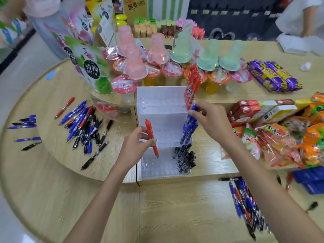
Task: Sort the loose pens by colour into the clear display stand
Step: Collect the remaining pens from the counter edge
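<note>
Wooden table [184,204], head view, with jelly cups [122,85] at upper centre and snack packets [273,141] at right.

Clear display stand [163,109] sits at centre frame, three stepped tiers. Only its right-hand columns are filled: red row [192,81] on the top tier, blue row [188,130] in the middle, black row [185,158] at the bottom. Loose pens lie in a pile [84,127] at left and a second pile [245,202] at lower right.

Risks, as judged:
- The blue row is tightly packed, so a tilted entry could knock its neighbours or miss the hole.
- The stand looks light, and a sideways push may shift it.
- The red pen hangs over the bottom tier, which holds black pens. Dropped there, it would be mis-sorted.
- Reaching the red row means crossing the right arm, so the two could collide.

Pose:
- Left hand [138,142] comes in from the lower left. Its fingers curl round the barrel of a red pen [151,137], held nearly upright, tip down, at the stand's left edge.
- Right hand [208,118] comes in from the lower right, wrist bent. Thumb and forefinger pinch the top of a blue pen [194,107] at the head of the blue row.
</note>
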